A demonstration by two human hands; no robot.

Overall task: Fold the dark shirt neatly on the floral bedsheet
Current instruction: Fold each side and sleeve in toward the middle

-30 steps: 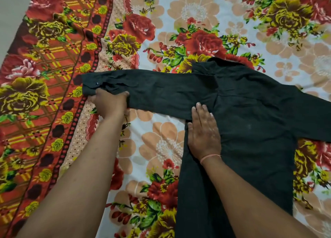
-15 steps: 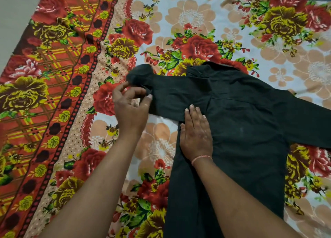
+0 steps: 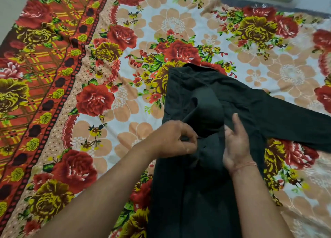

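Dark shirt on the floral bedsheet, sleeve doubled across its body: left hand pinches the sleeve end with curled fingers, right hand rests alongside, fingers loosely straight; lay the sleeve flat, square to the side fold, pressing out its bulge.

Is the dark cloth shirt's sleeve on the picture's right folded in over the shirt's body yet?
No, that sleeve lies stretched out flat across the floral bedsheet toward the right edge.
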